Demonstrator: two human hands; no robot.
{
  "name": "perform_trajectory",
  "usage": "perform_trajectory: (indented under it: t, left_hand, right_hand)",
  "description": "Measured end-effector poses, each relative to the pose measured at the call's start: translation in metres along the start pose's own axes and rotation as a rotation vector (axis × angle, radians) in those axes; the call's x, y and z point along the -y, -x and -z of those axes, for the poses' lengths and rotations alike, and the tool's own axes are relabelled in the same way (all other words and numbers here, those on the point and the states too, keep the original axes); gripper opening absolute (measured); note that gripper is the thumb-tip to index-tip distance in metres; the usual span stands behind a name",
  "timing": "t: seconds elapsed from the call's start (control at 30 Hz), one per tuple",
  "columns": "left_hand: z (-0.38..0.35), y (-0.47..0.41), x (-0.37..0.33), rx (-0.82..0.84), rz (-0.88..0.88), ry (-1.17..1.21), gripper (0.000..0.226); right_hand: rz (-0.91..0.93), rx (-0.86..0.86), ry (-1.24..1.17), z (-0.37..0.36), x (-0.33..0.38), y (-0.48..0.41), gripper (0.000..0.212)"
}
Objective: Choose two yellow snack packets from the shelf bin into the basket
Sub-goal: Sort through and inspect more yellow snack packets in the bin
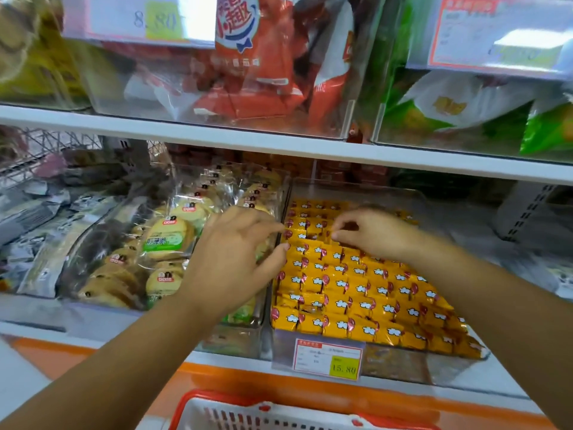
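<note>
The packets [356, 283] are lying in tight rows in the bin [459, 367], above the basket [192, 401]. The left hand [235, 256] is reaching at the bin's left edge, grip open, thumb and finger spread over one packet. The right hand [375, 234] is curling over the back rows; whether its grip holds anything cannot be told. Each should be pinching one packet's top, lifting straight up.

The clear bin [397, 363] of yellow packets [356, 287] lies open on top, with free room under the upper shelf [217, 138]; a cookie bin [155, 243] hems its left side; the left hand [235, 252] and right hand [372, 234] crowd its far rows
</note>
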State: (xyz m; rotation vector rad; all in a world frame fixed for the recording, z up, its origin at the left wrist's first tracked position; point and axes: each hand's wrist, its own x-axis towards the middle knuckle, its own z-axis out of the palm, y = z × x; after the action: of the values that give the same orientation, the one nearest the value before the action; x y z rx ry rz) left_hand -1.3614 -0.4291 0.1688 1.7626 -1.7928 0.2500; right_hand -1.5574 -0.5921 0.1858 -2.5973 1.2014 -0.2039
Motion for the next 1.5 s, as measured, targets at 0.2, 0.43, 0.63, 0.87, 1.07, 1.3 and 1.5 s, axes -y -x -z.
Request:
perform_trajectory:
  t: [0.2,0.43,0.63,0.87,1.07,1.3,1.5]
  left_hand:
    - [-0.003,-0.001,0.002,-0.002,0.002,0.008,0.045]
    - [-0.001,-0.001,0.001,-0.002,0.004,-0.012,0.050]
    - [0.001,-0.001,-0.001,-0.017,0.006,-0.025,0.046]
    - [0.012,-0.002,-0.017,0.051,0.032,-0.044,0.075]
    - [0.020,0.006,-0.053,0.173,0.120,0.625,0.027]
    - [0.010,0.023,-0.083,0.277,0.338,1.034,0.033]
    - [0.004,0.025,-0.071,0.253,0.413,1.133,0.037]
  right_hand:
    - [0.026,0.097,0.053,0.002,-0.003,-0.013,0.032]
    - [0.057,0.054,-0.014,-0.018,0.036,-0.037,0.017]
    - [0.082,-0.273,-0.187,-0.012,0.041,-0.013,0.011]
    - [0.158,-0.528,-0.799,0.004,0.043,0.081,0.023]
    - [0.037,-0.454,-1.195,0.012,0.029,0.138,0.026]
    - [-0.071,-0.319,-1.448,0.002,0.016,0.161,0.035]
    - [-0.043,-0.312,-1.395,-0.007,0.011,0.158,0.042]
